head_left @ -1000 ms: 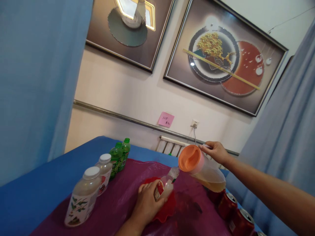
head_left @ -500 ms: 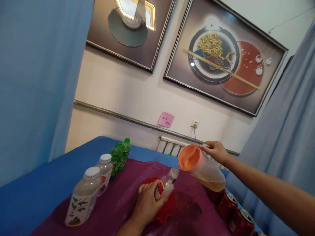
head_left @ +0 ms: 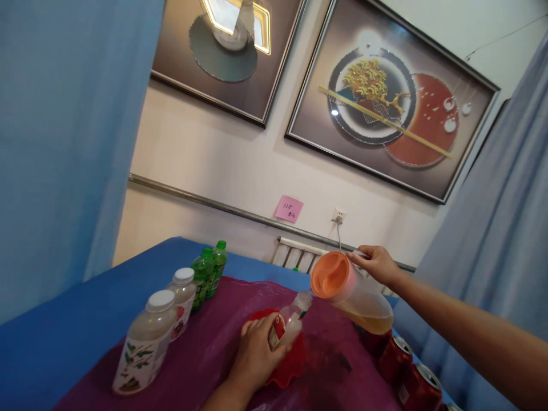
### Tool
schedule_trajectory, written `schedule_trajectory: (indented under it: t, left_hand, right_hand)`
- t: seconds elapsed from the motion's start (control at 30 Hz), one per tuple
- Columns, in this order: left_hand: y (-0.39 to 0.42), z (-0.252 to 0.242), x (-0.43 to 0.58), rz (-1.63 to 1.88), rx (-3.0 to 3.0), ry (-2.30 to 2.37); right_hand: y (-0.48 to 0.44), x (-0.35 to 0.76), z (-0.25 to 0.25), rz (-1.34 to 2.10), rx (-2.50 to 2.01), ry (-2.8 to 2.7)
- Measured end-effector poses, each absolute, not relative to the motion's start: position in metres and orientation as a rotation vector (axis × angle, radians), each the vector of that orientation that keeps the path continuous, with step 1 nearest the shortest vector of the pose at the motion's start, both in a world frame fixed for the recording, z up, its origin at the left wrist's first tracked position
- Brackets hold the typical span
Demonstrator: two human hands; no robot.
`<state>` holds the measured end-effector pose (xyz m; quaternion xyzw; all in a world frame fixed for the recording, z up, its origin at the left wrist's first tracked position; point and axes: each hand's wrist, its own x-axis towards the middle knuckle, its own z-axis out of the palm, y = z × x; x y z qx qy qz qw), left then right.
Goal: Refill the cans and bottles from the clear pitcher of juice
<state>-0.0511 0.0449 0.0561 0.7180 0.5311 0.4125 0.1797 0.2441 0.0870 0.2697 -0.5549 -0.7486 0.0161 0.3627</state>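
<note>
Orange-lidded jug (head_left: 363,299) aslant beside clear bottle (head_left: 293,324) — right hand (head_left: 377,265) fast round handle (head_left: 361,254), left hand (head_left: 257,347) round bottle.

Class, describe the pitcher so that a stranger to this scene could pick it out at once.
On the blue surface lies a purple sheet. Above its right side, the right hand holds a tipped, see-through pitcher. Unlike the red cans just below, it has an orange lid and yellowish liquid inside.

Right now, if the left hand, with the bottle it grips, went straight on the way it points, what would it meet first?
Probably the orange lid of the tilted jug, just beyond the bottle in the left hand; depth is hard to judge.
</note>
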Motion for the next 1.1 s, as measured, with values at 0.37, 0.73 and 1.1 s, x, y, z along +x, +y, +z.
schedule_trajectory:
  t: [0.37,0.73,1.1]
  left_hand:
    - [0.0446,0.0587,-0.0517,1.097,2.008,1.499]
    - [0.0448,0.0577,-0.0513,1.133,2.016,1.506]
    - [0.0469,0.0532,-0.0513,1.134,2.028,1.493]
  right_hand:
    - [0.0869,0.2442,0.2704,0.023,-1.439,-1.942]
    - [0.0879,0.2453,0.2693,0.023,-1.424,-1.940]
    - [0.0843,0.2418,0.2735,0.011,-1.453,-1.937]
